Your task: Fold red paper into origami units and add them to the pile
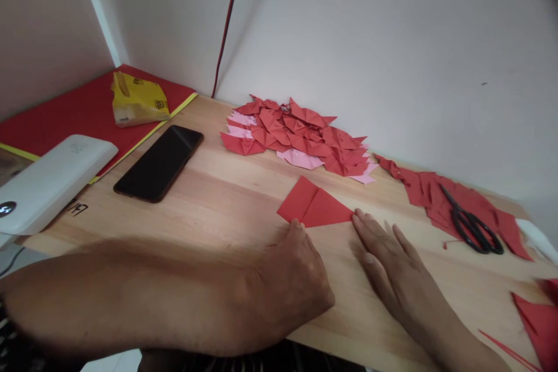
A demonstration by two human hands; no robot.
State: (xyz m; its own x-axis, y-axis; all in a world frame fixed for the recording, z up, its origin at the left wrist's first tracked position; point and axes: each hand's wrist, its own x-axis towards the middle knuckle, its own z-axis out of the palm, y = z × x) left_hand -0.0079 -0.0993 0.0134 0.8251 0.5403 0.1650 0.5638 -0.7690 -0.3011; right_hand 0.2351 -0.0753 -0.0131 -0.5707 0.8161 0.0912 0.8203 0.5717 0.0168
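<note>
A folded piece of red paper [307, 206] lies flat on the wooden table [226, 209], a crease running across it and one end narrowing to a point at the right. My left hand [300, 279] is closed, its fingers curled at the paper's near edge; the thumb and fingertip meet there, partly hidden by the hand itself. At the pointed right end, my right hand [394, 267] lies stretched out, its fingertips touching the paper's tip. The fingers of that hand are straight and somewhat apart.
Folded red and pink paper pieces [300, 133] are heaped against the wall. Black-handled scissors [473, 226] rest on red paper [418, 186] at right. Leftward lie a phone [161, 163], a white power bank [61, 177] and a yellow packet [139, 102] on a red board [87, 99].
</note>
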